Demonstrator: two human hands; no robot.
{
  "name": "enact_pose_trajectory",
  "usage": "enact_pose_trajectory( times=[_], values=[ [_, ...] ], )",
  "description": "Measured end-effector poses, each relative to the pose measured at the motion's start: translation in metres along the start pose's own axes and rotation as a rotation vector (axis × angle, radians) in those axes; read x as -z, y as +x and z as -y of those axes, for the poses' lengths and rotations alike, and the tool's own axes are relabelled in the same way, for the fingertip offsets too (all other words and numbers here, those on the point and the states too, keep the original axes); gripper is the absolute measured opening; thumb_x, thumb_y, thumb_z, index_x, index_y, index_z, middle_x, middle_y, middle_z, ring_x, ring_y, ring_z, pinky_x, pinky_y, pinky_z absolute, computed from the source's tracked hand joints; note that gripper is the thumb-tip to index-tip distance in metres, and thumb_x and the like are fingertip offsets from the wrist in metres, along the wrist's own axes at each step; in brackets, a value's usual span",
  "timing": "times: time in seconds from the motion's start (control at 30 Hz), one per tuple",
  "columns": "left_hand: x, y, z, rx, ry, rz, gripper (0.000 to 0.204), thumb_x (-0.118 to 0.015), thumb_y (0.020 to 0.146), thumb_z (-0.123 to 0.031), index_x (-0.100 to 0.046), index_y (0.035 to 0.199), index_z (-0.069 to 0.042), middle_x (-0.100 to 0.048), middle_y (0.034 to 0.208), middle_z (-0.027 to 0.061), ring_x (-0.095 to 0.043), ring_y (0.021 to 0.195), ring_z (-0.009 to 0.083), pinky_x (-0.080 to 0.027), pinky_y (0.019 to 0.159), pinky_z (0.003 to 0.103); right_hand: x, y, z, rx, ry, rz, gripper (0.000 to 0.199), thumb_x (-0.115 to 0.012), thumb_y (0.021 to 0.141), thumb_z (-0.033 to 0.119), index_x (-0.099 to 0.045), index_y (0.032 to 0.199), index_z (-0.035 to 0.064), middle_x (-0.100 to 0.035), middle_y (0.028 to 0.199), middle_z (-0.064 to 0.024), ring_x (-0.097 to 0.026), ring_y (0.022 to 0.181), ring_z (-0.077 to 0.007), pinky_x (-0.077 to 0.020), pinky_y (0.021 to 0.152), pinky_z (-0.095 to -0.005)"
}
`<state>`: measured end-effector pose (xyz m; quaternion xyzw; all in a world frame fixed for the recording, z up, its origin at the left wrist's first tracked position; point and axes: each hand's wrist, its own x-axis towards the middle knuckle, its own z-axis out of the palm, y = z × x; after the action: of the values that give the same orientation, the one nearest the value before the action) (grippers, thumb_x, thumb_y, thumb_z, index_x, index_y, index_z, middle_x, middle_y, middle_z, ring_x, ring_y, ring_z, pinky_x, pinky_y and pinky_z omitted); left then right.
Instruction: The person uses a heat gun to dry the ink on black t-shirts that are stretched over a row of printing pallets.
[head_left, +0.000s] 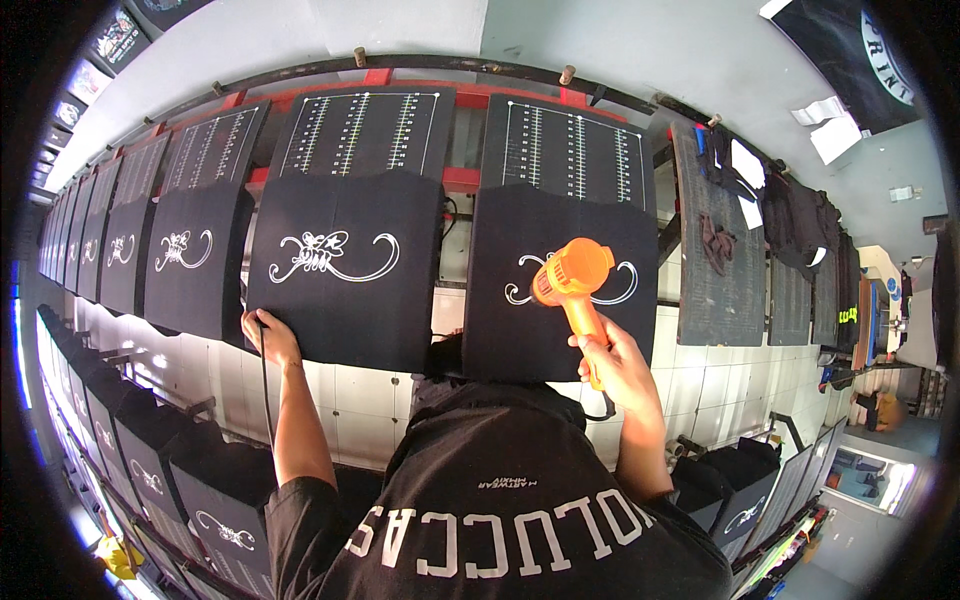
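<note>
My right hand (622,368) is wrapped round the handle of an orange heat gun (578,268). The gun's body covers the middle of a white scroll print on a black shirt (560,345), which lies over a board. A dark cord (266,390) passes through the closed fingers of my left hand (274,338). That hand is beside the lower left corner of another black shirt (345,320), whose white flower-and-scroll print shows in full. Whether the fingers also touch the shirt or its board, I cannot tell.
More boards with printed black shirts (195,260) run off to the left. To the right, a bare dark board (715,290) carries a crumpled cloth (717,243). Dark garments (805,220) hang beyond it. Behind the boards runs a dark rail (450,64); another row (210,480) lies at the lower left.
</note>
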<state>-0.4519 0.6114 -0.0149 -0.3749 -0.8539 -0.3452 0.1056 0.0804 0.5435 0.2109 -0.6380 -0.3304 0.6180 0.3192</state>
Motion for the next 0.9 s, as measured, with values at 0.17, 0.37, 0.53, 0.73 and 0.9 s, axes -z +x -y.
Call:
enact_pose_trajectory(
  times=[0.17,0.37,0.53,0.73,0.9],
  values=[
    [-0.002,0.000,0.001,0.002,-0.021,-0.003,0.035,-0.048,0.098,-0.025,-0.058,0.110,0.006,-0.053,0.128,0.0162,-0.049,0.120,0.0333,-0.040,0.101,0.041,-0.005,-0.006,0.000,-0.038,0.044,0.057,0.046,-0.055,0.097,0.015,-0.041,0.140,0.0029,-0.060,0.096,-0.0051,-0.055,0.061,-0.0065,-0.0476,0.052,-0.0221],
    [-0.003,0.000,0.004,-0.035,-0.029,-0.031,0.035,-0.048,0.098,-0.026,-0.059,0.108,0.006,-0.054,0.125,0.0183,-0.051,0.118,0.0346,-0.040,0.101,0.041,-0.009,-0.004,-0.002,-0.025,0.042,0.093,0.047,-0.054,0.097,0.013,-0.040,0.140,0.0038,-0.060,0.096,-0.0045,-0.056,0.062,-0.0061,-0.0465,0.050,-0.0211],
    [-0.001,0.000,0.001,0.007,-0.025,-0.009,0.035,-0.048,0.097,-0.025,-0.058,0.111,0.006,-0.053,0.129,0.0169,-0.050,0.120,0.0337,-0.040,0.101,0.041,-0.018,-0.001,0.003,-0.024,0.014,0.104,0.045,-0.054,0.098,0.015,-0.043,0.139,0.0012,-0.061,0.103,-0.0082,-0.056,0.064,-0.0075,-0.0481,0.056,-0.0231],
    [0.001,0.000,0.000,0.011,-0.037,0.009,0.034,-0.048,0.097,-0.024,-0.058,0.110,0.006,-0.053,0.128,0.0174,-0.050,0.119,0.0341,-0.040,0.101,0.041,-0.025,0.010,0.004,0.035,-0.031,0.111,0.049,-0.055,0.098,0.018,-0.039,0.141,0.0027,-0.060,0.094,-0.0033,-0.056,0.062,-0.0061,-0.0473,0.052,-0.0218],
    [0.002,0.000,0.000,0.008,-0.038,-0.005,0.033,-0.049,0.097,-0.023,-0.058,0.110,0.006,-0.054,0.127,0.0180,-0.051,0.118,0.0355,-0.040,0.100,0.042,-0.025,0.016,0.009,0.034,-0.055,0.086,0.047,-0.055,0.098,0.020,-0.042,0.140,0.0024,-0.061,0.095,-0.0038,-0.056,0.063,-0.0070,-0.0500,0.056,-0.0229]
  ],
)
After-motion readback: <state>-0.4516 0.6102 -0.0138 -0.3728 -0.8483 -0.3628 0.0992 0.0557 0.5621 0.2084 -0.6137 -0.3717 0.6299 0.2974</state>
